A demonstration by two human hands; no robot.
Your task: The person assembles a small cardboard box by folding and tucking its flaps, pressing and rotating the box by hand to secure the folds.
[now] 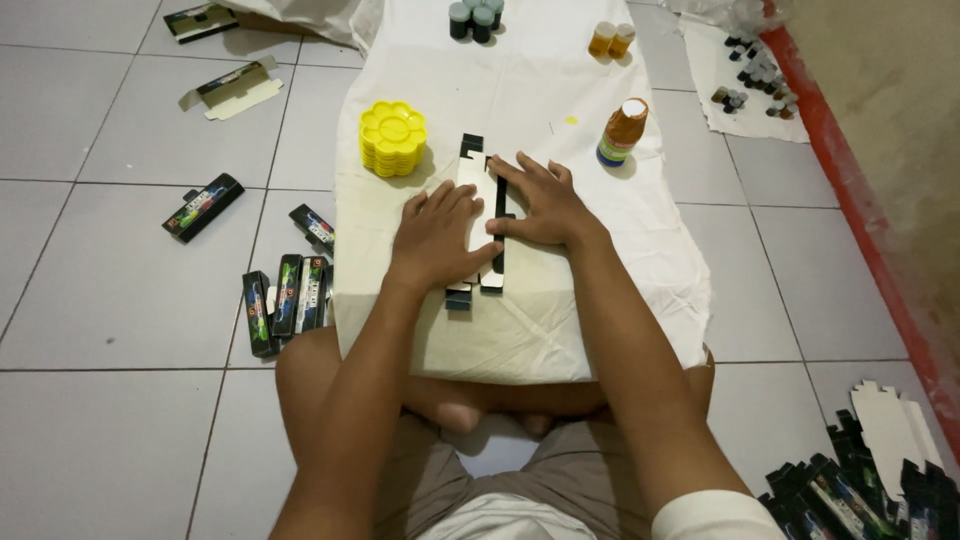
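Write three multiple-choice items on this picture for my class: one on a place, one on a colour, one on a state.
1. Where does the paint palette lie?
A. On the white cloth, by the flat carton
B. On the bare floor tiles
C. On the person's lap

2. What colour is the palette?
A. Blue
B. Yellow
C. Red

3. How is the carton under the hands?
A. Folded up into a closed box
B. Crumpled into a ball
C. Unfolded, lying flat

Answers:
1 A, it sits on the cloth just beside the carton's far end.
2 B, the flower-shaped stack is bright yellow.
3 C, the left hand and right hand press it flat on the cloth, palms down.
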